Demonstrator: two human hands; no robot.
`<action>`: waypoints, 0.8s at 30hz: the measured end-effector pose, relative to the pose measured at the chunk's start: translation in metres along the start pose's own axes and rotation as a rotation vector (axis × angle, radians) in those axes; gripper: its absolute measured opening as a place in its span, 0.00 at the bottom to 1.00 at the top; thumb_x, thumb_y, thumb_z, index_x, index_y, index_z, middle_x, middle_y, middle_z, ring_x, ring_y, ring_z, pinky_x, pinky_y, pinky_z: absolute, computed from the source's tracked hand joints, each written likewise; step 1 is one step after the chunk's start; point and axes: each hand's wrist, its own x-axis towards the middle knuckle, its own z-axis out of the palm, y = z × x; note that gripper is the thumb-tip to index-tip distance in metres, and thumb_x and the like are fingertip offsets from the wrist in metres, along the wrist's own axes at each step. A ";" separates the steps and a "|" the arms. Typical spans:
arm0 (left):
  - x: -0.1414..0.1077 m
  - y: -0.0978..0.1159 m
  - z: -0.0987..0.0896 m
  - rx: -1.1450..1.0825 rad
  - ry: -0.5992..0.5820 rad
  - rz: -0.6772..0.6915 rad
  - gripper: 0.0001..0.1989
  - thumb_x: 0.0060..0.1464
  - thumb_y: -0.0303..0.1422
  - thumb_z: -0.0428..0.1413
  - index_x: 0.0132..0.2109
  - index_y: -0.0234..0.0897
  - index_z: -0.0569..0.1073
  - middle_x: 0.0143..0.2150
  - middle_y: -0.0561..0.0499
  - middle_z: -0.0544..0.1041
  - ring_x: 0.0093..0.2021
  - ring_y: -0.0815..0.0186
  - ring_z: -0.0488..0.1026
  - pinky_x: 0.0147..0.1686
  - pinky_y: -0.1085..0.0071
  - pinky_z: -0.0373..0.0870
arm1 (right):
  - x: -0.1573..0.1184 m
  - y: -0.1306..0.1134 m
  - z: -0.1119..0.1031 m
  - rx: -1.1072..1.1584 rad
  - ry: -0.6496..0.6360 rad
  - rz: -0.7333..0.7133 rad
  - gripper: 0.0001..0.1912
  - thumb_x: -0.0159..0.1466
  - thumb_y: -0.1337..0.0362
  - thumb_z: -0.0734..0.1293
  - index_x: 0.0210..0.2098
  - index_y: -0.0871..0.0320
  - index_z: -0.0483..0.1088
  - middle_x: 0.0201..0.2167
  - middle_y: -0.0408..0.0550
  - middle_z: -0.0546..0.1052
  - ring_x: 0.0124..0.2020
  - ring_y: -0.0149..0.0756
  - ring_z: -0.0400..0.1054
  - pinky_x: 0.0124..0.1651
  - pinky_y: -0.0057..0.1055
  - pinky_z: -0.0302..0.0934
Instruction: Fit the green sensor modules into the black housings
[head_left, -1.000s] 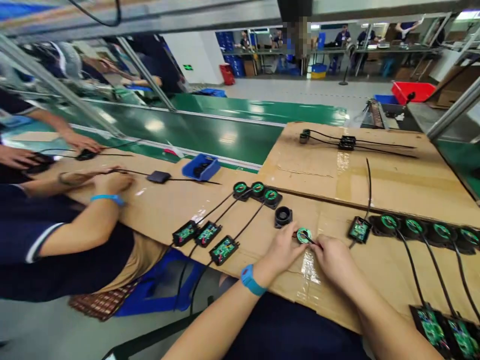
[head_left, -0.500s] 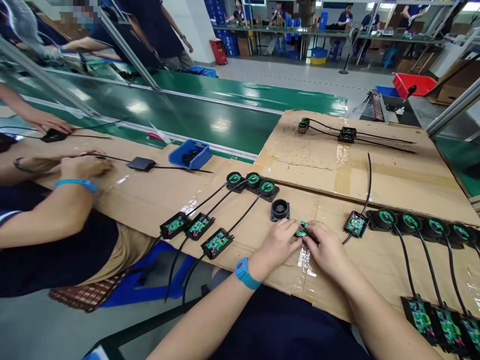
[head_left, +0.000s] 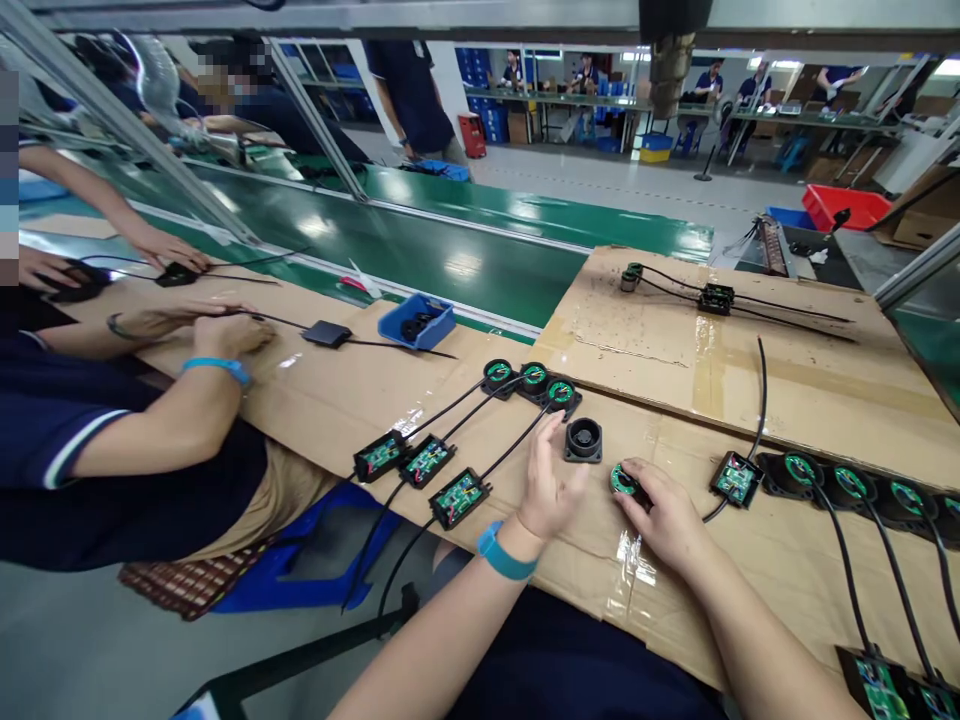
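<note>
Across the workshop bench, a green conveyor surface (head_left: 465,265) is stretching behind a tape-patched cardboard sheet (head_left: 307,400), and a second sheet (head_left: 600,320) is lying at the far right. At the left, a person in a navy shirt (head_left: 150,510) is leaning over the cardboard, wearing a blue wristband. A blue parts bin (head_left: 439,333) is standing near the conveyor, holding black pieces. The right hand (head_left: 664,515) is pinching a round green circuit board (head_left: 622,480) between thumb and fingers, while the left hand (head_left: 545,485) is hovering with its fingers released and spread, gripping nothing. Left of it, three open black cases (head_left: 460,497) are showing green boards whose printing is too small to read; their cables are running to three round units (head_left: 533,378). A black square-flanged housing (head_left: 583,440) is sitting just beyond the hands, and the round green circuit board is staying near it, apart, at the right fingertips.
</note>
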 end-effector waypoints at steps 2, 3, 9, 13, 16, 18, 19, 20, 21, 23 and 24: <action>0.005 -0.008 0.007 -0.050 -0.047 -0.144 0.36 0.60 0.39 0.58 0.69 0.38 0.52 0.68 0.36 0.61 0.68 0.51 0.61 0.67 0.49 0.61 | 0.001 0.000 -0.001 0.004 0.000 -0.004 0.18 0.68 0.60 0.65 0.55 0.59 0.72 0.54 0.58 0.76 0.56 0.45 0.72 0.61 0.45 0.68; 0.008 -0.011 0.011 -0.073 -0.061 -0.202 0.39 0.57 0.37 0.61 0.69 0.39 0.52 0.67 0.37 0.63 0.67 0.53 0.63 0.66 0.51 0.62 | 0.002 0.000 -0.003 0.007 -0.005 -0.005 0.18 0.67 0.60 0.65 0.55 0.59 0.72 0.53 0.58 0.77 0.56 0.45 0.72 0.60 0.45 0.68; 0.017 -0.019 0.023 0.048 0.005 -0.311 0.27 0.43 0.36 0.71 0.48 0.37 0.69 0.47 0.46 0.75 0.50 0.56 0.74 0.54 0.54 0.72 | 0.019 -0.010 -0.022 -0.036 0.018 0.113 0.19 0.67 0.56 0.66 0.52 0.60 0.75 0.50 0.58 0.79 0.50 0.47 0.75 0.56 0.45 0.70; 0.014 -0.016 0.017 0.006 -0.114 -0.139 0.24 0.50 0.29 0.64 0.55 0.38 0.70 0.54 0.44 0.75 0.57 0.55 0.72 0.59 0.52 0.69 | 0.041 -0.027 -0.038 0.009 0.167 0.112 0.25 0.66 0.52 0.67 0.57 0.59 0.72 0.44 0.54 0.81 0.37 0.41 0.77 0.45 0.39 0.72; 0.009 -0.018 0.018 0.047 -0.132 -0.131 0.34 0.47 0.32 0.67 0.60 0.37 0.67 0.60 0.39 0.72 0.61 0.50 0.68 0.61 0.46 0.66 | 0.055 -0.037 -0.035 0.044 0.157 0.075 0.28 0.66 0.52 0.67 0.60 0.61 0.69 0.40 0.53 0.81 0.32 0.39 0.74 0.41 0.37 0.72; 0.006 -0.020 0.021 0.086 -0.133 -0.165 0.31 0.47 0.33 0.67 0.58 0.37 0.68 0.57 0.41 0.73 0.59 0.49 0.70 0.60 0.44 0.67 | 0.059 -0.038 -0.025 0.058 0.151 0.075 0.27 0.66 0.52 0.67 0.59 0.61 0.71 0.40 0.53 0.82 0.32 0.40 0.75 0.41 0.38 0.72; 0.005 -0.021 0.023 0.089 -0.142 -0.162 0.29 0.48 0.32 0.66 0.57 0.38 0.69 0.56 0.41 0.74 0.58 0.50 0.70 0.60 0.44 0.67 | 0.059 -0.037 -0.019 0.064 0.150 0.080 0.27 0.66 0.52 0.67 0.58 0.61 0.71 0.40 0.53 0.82 0.33 0.41 0.76 0.42 0.39 0.73; 0.004 -0.023 0.023 0.080 -0.155 -0.144 0.27 0.50 0.31 0.65 0.57 0.38 0.69 0.57 0.42 0.74 0.59 0.50 0.70 0.61 0.45 0.67 | 0.059 -0.035 -0.013 0.072 0.145 0.082 0.26 0.66 0.52 0.67 0.57 0.61 0.72 0.41 0.54 0.82 0.35 0.43 0.77 0.43 0.40 0.73; 0.004 -0.023 0.024 0.064 -0.167 -0.120 0.28 0.50 0.29 0.63 0.58 0.38 0.68 0.58 0.42 0.73 0.61 0.51 0.69 0.62 0.46 0.66 | 0.058 -0.032 -0.008 0.080 0.135 0.079 0.25 0.66 0.52 0.66 0.57 0.61 0.72 0.43 0.54 0.82 0.38 0.44 0.77 0.46 0.41 0.73; 0.004 -0.023 0.022 0.019 -0.181 -0.074 0.30 0.50 0.25 0.61 0.61 0.38 0.66 0.62 0.41 0.70 0.64 0.52 0.67 0.65 0.47 0.64 | 0.056 -0.029 -0.001 0.093 0.100 0.053 0.23 0.67 0.54 0.66 0.56 0.59 0.73 0.48 0.55 0.80 0.45 0.47 0.77 0.52 0.44 0.72; 0.004 -0.023 0.022 -0.005 -0.191 -0.055 0.31 0.50 0.25 0.60 0.61 0.38 0.66 0.62 0.41 0.70 0.64 0.53 0.66 0.65 0.48 0.64 | 0.055 -0.028 0.000 0.097 0.082 0.033 0.22 0.67 0.55 0.66 0.56 0.58 0.73 0.50 0.55 0.79 0.48 0.48 0.76 0.55 0.46 0.70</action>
